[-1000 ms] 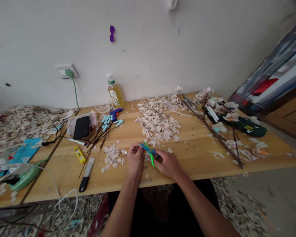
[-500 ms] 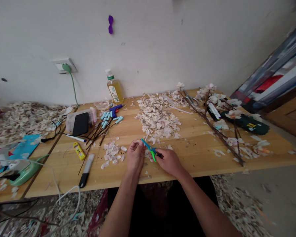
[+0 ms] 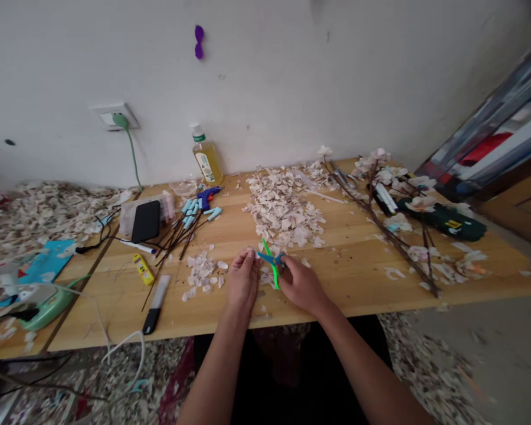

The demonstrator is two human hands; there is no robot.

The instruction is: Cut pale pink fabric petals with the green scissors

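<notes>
My right hand (image 3: pixel 304 287) is closed around the handles of a pair of blue and green scissors (image 3: pixel 274 267). Their blades stand apart, and the blue blade points toward the fingertips of my left hand (image 3: pixel 242 276). That hand is pinched around a small pale petal-like piece (image 3: pixel 251 252), mostly hidden by the fingers. Left of it lies a small heap of pale cut pieces (image 3: pixel 202 271). Beyond both hands spreads a larger pile of pale, flaky pieces (image 3: pixel 285 209). A few scraps lie on the table under the scissors.
A flowering branch (image 3: pixel 380 227) lies on the right of the table (image 3: pixel 349 283). At left are a black phone (image 3: pixel 146 222), a yellow box (image 3: pixel 143 270), a scraper-like tool (image 3: pixel 156 305) and a blue glue gun (image 3: pixel 207 196). A bottle (image 3: pixel 207 158) stands by the wall.
The scissors have opened: the blue and green blades, close together before, now spread apart. My left hand keeps its pinch in nearly the same place.
</notes>
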